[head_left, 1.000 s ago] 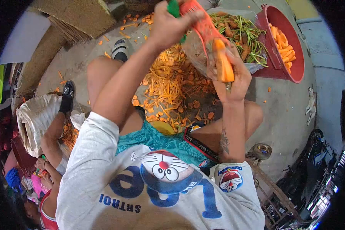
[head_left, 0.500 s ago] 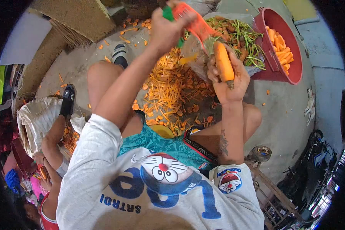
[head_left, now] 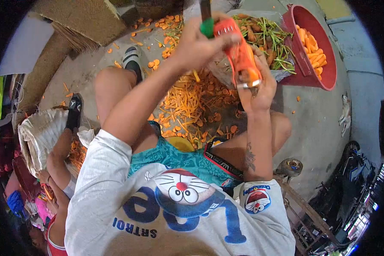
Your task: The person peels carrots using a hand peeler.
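My left hand (head_left: 202,47) is closed around an orange-red peeler (head_left: 234,32), whose metal end reaches down over my right hand. A green-handled tool (head_left: 207,27) with a dark upper part also sticks up from my left fist. My right hand (head_left: 263,87) grips a carrot (head_left: 245,60), now mostly hidden behind the peeler. Beneath both hands, a heap of carrot peelings (head_left: 185,98) covers the floor between my legs. Beyond my right hand lies a plastic bag (head_left: 286,76) of unpeeled carrots with green stems (head_left: 269,36).
To the right, a tilted red tub (head_left: 303,55) holds peeled carrots (head_left: 313,51). Cut carrot ends (head_left: 155,64) are scattered on the floor. At lower left another person (head_left: 57,213) sits beside a white sack (head_left: 40,132). A wheeled metal frame (head_left: 303,209) stands at lower right.
My left hand has brought the peeler down and right, over the carrot, covering most of it. My right hand stays nearly in place, still gripping the carrot.
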`<state>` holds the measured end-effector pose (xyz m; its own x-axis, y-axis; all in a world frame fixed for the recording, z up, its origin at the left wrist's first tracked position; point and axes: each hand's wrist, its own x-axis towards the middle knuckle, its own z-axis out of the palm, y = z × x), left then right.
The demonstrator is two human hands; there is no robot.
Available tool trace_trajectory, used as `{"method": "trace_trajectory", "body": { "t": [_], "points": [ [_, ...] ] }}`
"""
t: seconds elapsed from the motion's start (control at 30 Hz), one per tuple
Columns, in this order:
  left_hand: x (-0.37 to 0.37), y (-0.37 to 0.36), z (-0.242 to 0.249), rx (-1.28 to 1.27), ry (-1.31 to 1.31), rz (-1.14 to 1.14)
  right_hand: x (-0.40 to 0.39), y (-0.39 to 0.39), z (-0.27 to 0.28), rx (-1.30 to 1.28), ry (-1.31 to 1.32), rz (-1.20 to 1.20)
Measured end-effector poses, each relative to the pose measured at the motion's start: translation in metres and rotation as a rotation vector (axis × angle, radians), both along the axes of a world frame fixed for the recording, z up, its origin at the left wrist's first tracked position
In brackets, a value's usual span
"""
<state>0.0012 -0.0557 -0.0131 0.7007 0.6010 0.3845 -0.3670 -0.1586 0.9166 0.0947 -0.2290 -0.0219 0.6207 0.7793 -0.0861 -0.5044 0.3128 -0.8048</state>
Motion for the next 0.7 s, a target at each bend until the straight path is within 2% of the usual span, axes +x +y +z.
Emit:
{"method": "trace_trajectory", "body": {
  "t": [0.03,0.07,0.1,0.13,0.17,0.23,0.27,0.33,0.37,0.4,0.43,0.5,0.57,0.6,0.63,0.67,0.7],
  "points": [
    [0.003,0.011,-0.005,0.064,0.039,0.039,-0.005,0.0,0.005,-0.007,0.006,0.005],
    [0.007,0.03,-0.014,-0.004,0.054,0.097,-0.012,0.002,0.014,0.001,0.007,0.044],
    [0.006,0.035,0.007,-0.16,-0.006,0.084,-0.016,0.003,0.02,0.015,0.005,0.08],
    [0.006,0.042,0.004,-0.197,-0.015,0.098,-0.012,0.0,0.019,0.116,0.09,0.191],
    [0.006,0.048,-0.002,-0.236,-0.028,0.109,-0.009,-0.002,0.015,0.123,0.083,0.19],
    [0.006,0.022,-0.008,-0.167,-0.005,0.155,-0.003,-0.003,0.01,0.062,0.204,0.113],
    [0.002,0.007,-0.006,-0.026,0.0,0.052,-0.002,-0.002,0.009,0.063,0.204,0.108],
    [-0.003,-0.004,0.01,0.013,0.002,0.016,-0.006,0.004,0.012,-0.096,0.053,-0.074],
    [-0.006,-0.007,0.011,0.049,0.007,-0.015,-0.009,0.002,0.013,-0.105,0.059,-0.075],
    [-0.003,0.017,-0.002,0.096,0.135,0.05,-0.012,0.0,0.014,-0.021,0.06,-0.004],
    [0.0,0.027,0.0,0.096,0.137,0.056,-0.014,0.0,0.016,0.07,0.056,0.07],
    [0.004,0.046,0.009,-0.126,-0.012,0.126,-0.009,-0.001,0.01,0.045,0.005,0.118],
    [-0.001,0.04,0.005,-0.15,0.037,0.116,-0.001,-0.004,0.007,0.181,0.116,0.292],
    [-0.005,0.019,0.006,-0.096,0.013,0.074,-0.001,-0.001,0.009,0.181,0.112,0.289],
    [-0.003,0.003,0.003,-0.044,-0.007,0.031,-0.004,0.002,0.012,0.051,0.058,0.131],
    [0.003,-0.005,-0.006,0.2,-0.158,0.021,-0.005,0.005,0.014,-0.08,0.005,-0.026],
    [0.002,-0.001,-0.005,0.193,-0.154,0.019,-0.004,0.002,0.015,-0.087,0.008,-0.027]
  ]
}}
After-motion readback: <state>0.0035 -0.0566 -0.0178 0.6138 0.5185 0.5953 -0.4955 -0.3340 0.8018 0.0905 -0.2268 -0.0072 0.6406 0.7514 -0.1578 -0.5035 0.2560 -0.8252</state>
